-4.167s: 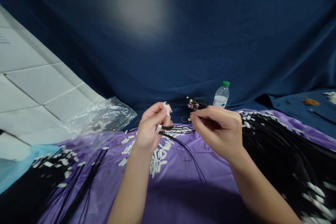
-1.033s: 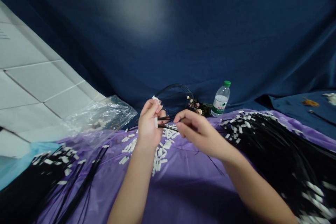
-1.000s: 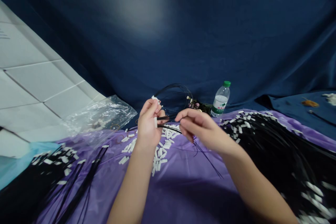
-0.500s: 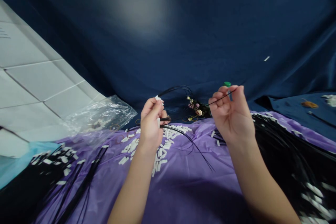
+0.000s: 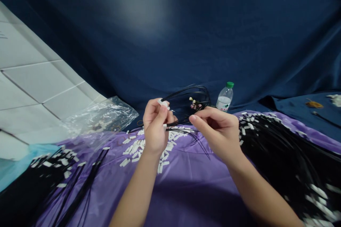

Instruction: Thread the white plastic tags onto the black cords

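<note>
My left hand (image 5: 156,126) is closed around a small white connector (image 5: 163,103), from which several thin black wires (image 5: 195,87) arch up and to the right. A second white piece and more black wire ends show at the lower side of its fingers. My right hand (image 5: 220,131) is in a pinch just to the right, its thumb and forefinger on black wires that lead toward my left hand. Its other fingers are curled, and the exact grip point is partly hidden. Loose white connectors (image 5: 137,149) lie scattered on the purple cloth (image 5: 186,181) below.
Bundles of black wires with white connectors lie at left (image 5: 34,188) and right (image 5: 277,152). Behind my hands are a green-capped water bottle (image 5: 225,97) and small artificial flowers (image 5: 195,104). A clear plastic bag (image 5: 106,117) rests at back left, before a dark blue curtain (image 5: 170,42).
My right hand has moved left and down toward my left hand, turning from a raised palm into a pinch. The bottle behind it now shows. My left hand stays nearly in place.
</note>
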The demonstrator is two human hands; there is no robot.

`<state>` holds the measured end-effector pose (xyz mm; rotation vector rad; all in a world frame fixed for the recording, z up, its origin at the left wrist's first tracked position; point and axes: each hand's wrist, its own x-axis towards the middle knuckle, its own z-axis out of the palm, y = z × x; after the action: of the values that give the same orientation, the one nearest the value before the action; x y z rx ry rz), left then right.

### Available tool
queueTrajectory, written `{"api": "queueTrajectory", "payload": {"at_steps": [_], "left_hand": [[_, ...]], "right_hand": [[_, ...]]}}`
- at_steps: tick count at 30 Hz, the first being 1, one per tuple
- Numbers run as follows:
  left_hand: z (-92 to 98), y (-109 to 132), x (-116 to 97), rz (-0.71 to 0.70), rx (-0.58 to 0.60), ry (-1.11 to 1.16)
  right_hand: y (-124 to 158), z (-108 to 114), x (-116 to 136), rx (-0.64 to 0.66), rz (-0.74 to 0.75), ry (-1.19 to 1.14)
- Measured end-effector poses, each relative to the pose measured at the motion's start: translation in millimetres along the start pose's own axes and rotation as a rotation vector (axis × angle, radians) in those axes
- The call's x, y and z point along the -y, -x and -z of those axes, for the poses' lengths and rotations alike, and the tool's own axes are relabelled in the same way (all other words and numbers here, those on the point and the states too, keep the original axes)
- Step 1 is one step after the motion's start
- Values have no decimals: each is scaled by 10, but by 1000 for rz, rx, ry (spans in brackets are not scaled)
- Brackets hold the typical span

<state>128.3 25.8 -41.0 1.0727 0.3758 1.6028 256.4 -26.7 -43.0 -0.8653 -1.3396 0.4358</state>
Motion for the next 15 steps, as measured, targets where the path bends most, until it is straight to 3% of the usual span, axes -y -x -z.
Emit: {"api": "queueTrajectory", "payload": {"at_steps": [15], "left_hand": [[-15, 65, 26, -54, 48, -48]], "right_hand": [[20, -3, -25, -5, -19, -5]]}}
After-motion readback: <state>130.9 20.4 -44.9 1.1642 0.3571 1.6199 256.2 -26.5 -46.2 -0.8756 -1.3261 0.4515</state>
